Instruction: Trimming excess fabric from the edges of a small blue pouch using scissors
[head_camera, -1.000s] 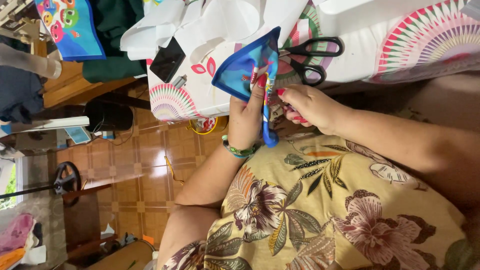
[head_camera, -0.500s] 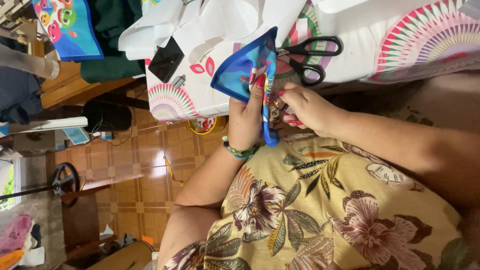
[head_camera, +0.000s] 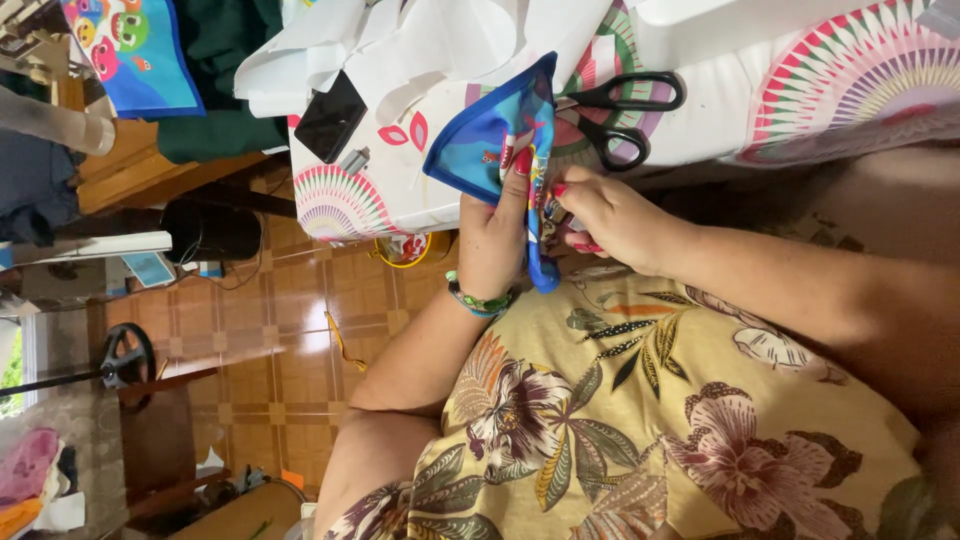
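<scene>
Nearest the camera lies the lap in a yellow floral dress (head_camera: 640, 430), and both forearms reach from it toward the desk (head_camera: 800, 110) edge. The left hand (head_camera: 495, 235) closes on a blue fabric piece with a bound edge (head_camera: 490, 135), its fingers folded over the cloth and thumb pressing it flat; the wrist wears a green beaded bracelet (head_camera: 480, 300). Just beside it, the right hand (head_camera: 605, 215) pinches narrowly at the fabric's lower edge, fingers curled tight (whether a small tool sits in them cannot be told). The risk, as I judge it, is the binding slipping out of that small pinch, since the cloth hangs free between the hands. Farther off, black-handled scissors (head_camera: 620, 115) rest on the patterned desk cover, near the fabric, with white paper pattern pieces (head_camera: 440, 45) and a dark phone (head_camera: 330, 115) to their left.
</scene>
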